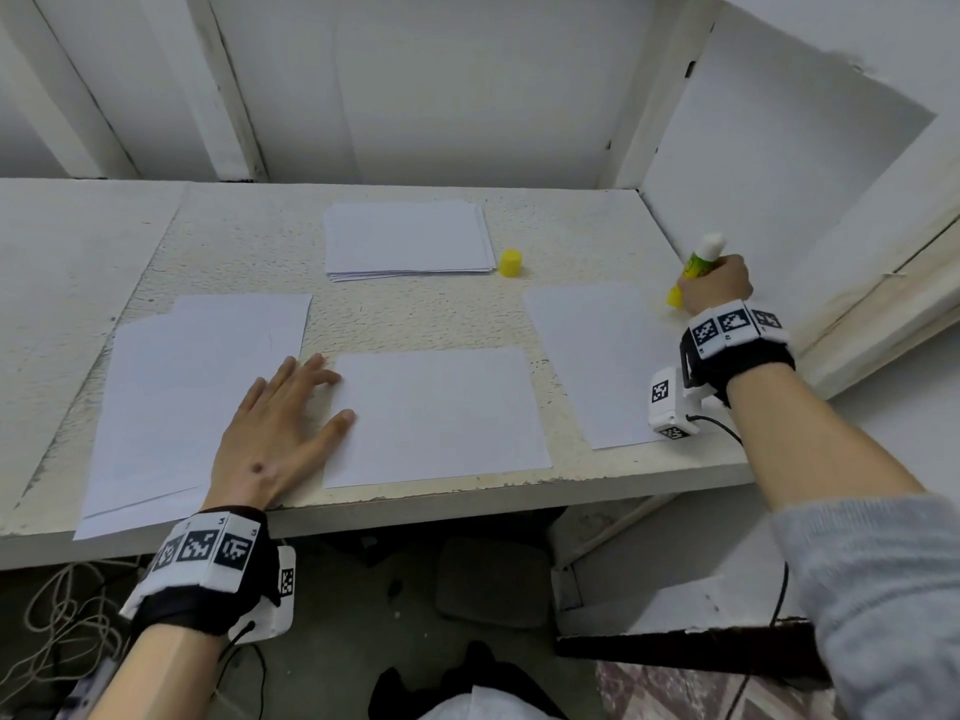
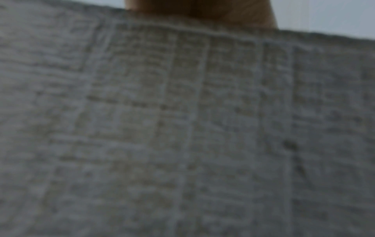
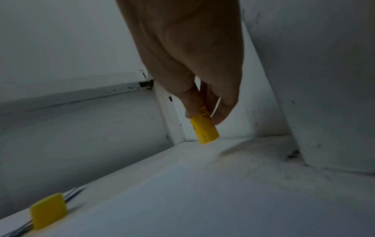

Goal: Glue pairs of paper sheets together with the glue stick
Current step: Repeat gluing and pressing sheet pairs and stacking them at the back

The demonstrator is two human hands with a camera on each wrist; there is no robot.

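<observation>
- The rough, cream-white painted table fills the scene, with white wall panels behind it and at its right end.
- A loose pile of white paper sheets lies at the near left, hanging a little over the front edge.
- A single white sheet at the near middle lies flat, just beside that pile.
- Another single white sheet on the right lies slightly turned, apart from the middle one.
- A neat stack of white paper sits at the back middle.
- The left hand lies flat with fingers spread, its fingertips touching the left edge of the middle sheet; the left wrist view shows only blurred table surface.
- The right hand is wrapped around the yellow-green glue stick, near the right wall past the right sheet's far corner; the stick is tilted, white glue end up, yellow base down at the table.
- The small yellow plastic cap stands just right of the back stack.
</observation>
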